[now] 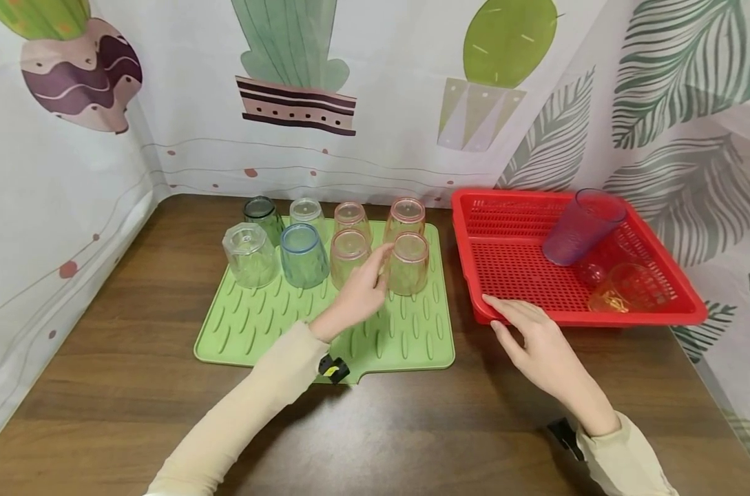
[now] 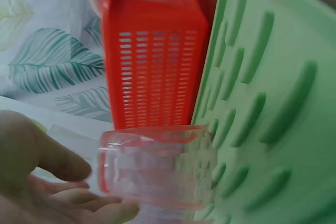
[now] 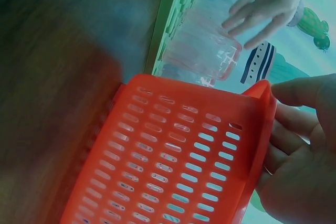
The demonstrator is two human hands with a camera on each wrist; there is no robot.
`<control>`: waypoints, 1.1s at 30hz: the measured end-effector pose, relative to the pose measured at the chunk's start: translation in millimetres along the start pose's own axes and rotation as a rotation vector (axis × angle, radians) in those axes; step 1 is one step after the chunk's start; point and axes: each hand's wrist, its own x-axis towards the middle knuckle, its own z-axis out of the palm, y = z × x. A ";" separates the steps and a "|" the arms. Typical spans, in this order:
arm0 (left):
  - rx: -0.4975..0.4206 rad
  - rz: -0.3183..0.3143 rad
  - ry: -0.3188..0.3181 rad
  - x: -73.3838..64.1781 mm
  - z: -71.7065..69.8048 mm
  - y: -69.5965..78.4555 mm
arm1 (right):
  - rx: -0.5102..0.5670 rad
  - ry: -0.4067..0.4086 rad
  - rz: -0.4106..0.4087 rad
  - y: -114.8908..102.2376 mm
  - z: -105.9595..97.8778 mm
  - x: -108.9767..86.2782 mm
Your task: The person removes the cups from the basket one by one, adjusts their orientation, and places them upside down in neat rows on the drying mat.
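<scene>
My left hand (image 1: 359, 296) reaches over the green drying mat (image 1: 251, 337), fingers loosely extended beside an upside-down pink glass (image 1: 408, 265) at the mat's front right. In the left wrist view a gap shows between thumb and fingers, with the pink glass (image 2: 152, 166) just beyond them. At the near left corner of a red plastic basket (image 1: 573, 317), my right hand (image 1: 538, 348) holds the rim. The right wrist view shows its thumb at the corner of the basket (image 3: 173, 129) and its fingers partly hidden behind the rim.
Upside-down glasses fill the mat's back half in two rows, including a blue one (image 1: 304, 258), a clear one (image 1: 251, 258) and a dark one (image 1: 263, 213). Inside the basket lie a purple tumbler (image 1: 579, 231) and an amber glass (image 1: 622, 293). A patterned cloth (image 1: 399, 103) hangs behind the table.
</scene>
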 end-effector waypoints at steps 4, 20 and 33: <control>0.031 0.016 -0.119 -19.6 -9.0 -3.9 | -0.001 -0.020 0.007 -0.1 -2.4 0.5; 0.280 0.043 -0.421 -93.5 -31.6 -15.5 | 0.031 -0.032 -0.005 2.9 -8.8 0.3; 0.351 -0.087 -0.615 -148.9 -58.9 -23.5 | -0.265 0.300 0.419 53.6 -57.8 7.1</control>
